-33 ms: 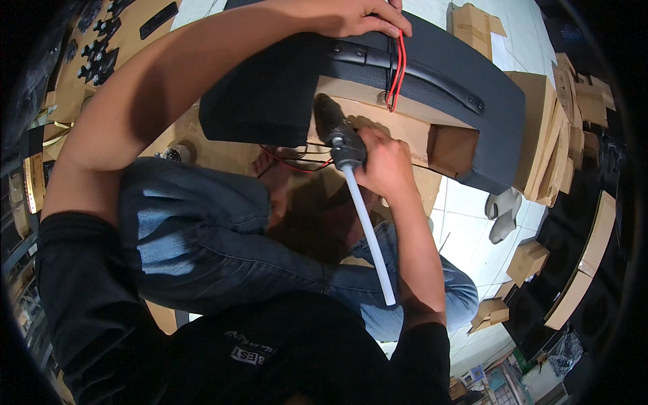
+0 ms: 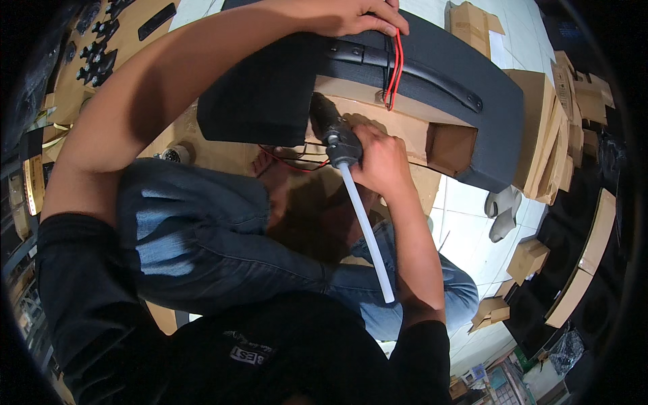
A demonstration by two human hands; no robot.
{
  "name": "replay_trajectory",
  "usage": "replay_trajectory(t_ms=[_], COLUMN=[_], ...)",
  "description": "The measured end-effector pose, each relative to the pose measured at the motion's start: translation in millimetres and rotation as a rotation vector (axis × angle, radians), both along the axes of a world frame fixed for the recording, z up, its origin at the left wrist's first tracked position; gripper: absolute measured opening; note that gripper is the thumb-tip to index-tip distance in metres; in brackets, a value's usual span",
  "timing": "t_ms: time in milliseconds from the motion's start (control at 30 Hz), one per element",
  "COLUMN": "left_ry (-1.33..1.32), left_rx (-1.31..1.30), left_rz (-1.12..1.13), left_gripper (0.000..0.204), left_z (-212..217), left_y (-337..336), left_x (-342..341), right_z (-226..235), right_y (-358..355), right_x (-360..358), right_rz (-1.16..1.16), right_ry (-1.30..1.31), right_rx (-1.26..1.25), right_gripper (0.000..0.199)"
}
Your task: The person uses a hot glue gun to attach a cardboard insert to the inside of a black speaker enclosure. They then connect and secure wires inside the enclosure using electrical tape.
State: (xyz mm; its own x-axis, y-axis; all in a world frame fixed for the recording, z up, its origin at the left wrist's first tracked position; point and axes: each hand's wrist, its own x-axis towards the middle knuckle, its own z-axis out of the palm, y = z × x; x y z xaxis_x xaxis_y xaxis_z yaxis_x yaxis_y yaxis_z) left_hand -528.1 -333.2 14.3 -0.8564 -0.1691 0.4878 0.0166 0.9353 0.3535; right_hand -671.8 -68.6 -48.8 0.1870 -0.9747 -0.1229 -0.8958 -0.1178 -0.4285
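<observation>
A black hot glue gun is in my right hand, its nose tilted into the opening of a black-covered wooden speaker cabinet. From the back of the gun a long white glue stick sticks out toward my lap. My left hand reaches over the cabinet's top, its fingers pinching a red and black wire. That wire hangs down past a black strap handle to the cabinet's open side. The gun's tip is hard to make out in the shadow inside.
More red and black wire trails beneath the cabinet near my foot. Cardboard boxes stand on the right, with grey slippers on the tiles. Small black parts and a dark phone-like slab lie at the far left.
Almost nothing differs. Both hands, the wire and the glue gun sit very slightly further left in the picture, and the hold of each hand is the same.
</observation>
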Motion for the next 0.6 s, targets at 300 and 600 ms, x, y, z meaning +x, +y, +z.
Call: replay_trajectory(t_ms=[300, 600], left_ry=[0.031, 0.070], left_rx=[0.004, -0.042], left_rz=[-0.003, -0.022], left_gripper=[0.019, 0.020], left_z=[3.4, 2.6], left_y=[6.2, 3.9], left_x=[1.6, -5.2], right_z=[23.7, 19.3], right_y=[20.4, 30.0], right_x=[-15.1, -22.9], right_rz=[-0.115, -0.161], right_ry=[-0.013, 0.002], right_rx=[0.035, -0.042], right_gripper=[0.045, 0.046])
